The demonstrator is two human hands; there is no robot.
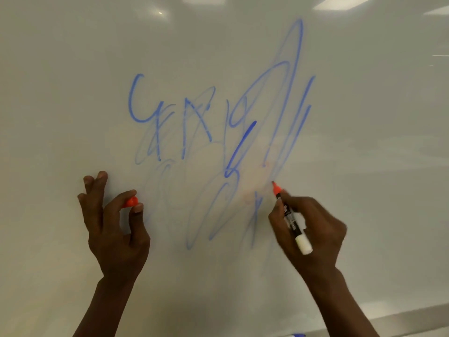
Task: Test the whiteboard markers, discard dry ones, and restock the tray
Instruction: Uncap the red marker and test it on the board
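A whiteboard (73, 81) fills the view, covered in blue scribbles (218, 132) with faint orange smears near the middle. My right hand (313, 229) grips an uncapped orange marker (290, 218) with a black and white barrel. Its orange tip touches the board just below the blue lines. My left hand (114, 224) pinches the marker's orange cap (131, 202) between thumb and forefinger, with the other fingers spread and close to the board.
The board's metal tray (401, 323) runs along the bottom right edge. A blue object (298, 335), only partly seen, lies at its lower edge.
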